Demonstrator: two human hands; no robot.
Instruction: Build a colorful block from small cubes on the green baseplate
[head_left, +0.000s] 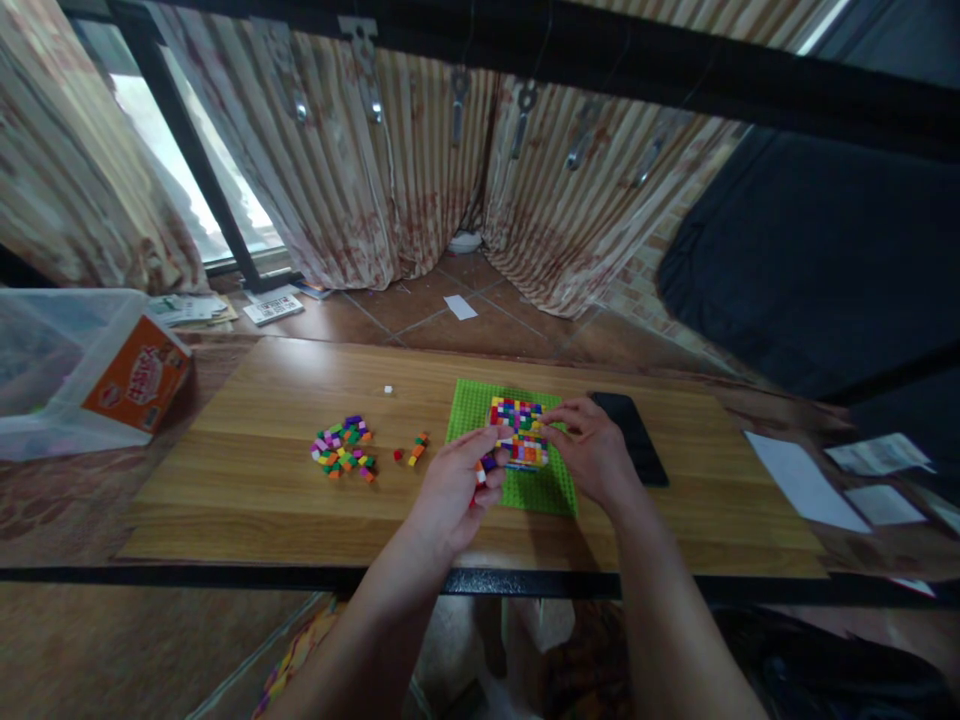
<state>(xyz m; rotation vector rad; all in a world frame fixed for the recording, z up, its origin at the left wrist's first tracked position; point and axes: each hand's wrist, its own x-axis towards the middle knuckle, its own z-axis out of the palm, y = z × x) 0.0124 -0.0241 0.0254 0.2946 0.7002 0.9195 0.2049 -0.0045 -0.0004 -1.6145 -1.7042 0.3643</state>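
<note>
A green studded baseplate (465, 400) lies on the wooden board. On it stands a block of many-coloured toy bricks (517, 412), built up in rows. My left hand (457, 485) is at the near left of this block, palm partly up, its fingers curled round several loose bricks (482, 472), white, blue and red among them. From the right, my right hand (592, 450) reaches to the block's right edge with thumb and index finger pinched together. Whatever sits between those fingertips is too small to make out.
Loose bricks form a pile (343, 450) at the left, with a few orange and yellow ones (418, 450) nearer the plate. One white brick (388, 389) lies apart. A black tablet (634, 440) is right of the plate. A clear plastic bin (67, 350) stands far left.
</note>
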